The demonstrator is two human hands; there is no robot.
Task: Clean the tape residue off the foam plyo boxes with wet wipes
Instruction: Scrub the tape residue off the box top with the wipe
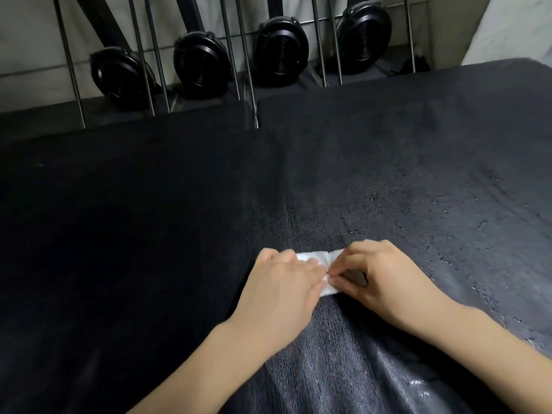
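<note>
Two black foam plyo boxes fill the view, pushed side by side: the left one (119, 204) looks dull and dry, the right one (418, 174) shows a wet sheen and flecks and streaks that are probably tape residue. Beyond their far edge stand metal rack bars (149, 55) with round black fan housings (203, 67) behind them (likely exercise machines). Near the seam, on the right box, both hands meet over a small white wet wipe (313, 258). The left hand (280, 291) lies over one end, fingers bent down on it; the right hand (385, 276) pinches the other end between thumb and fingertips. My guess is that the wipe is being refolded: bring a clean face outward, press the fold flat, then rub along the streaks with firm short strokes
</note>
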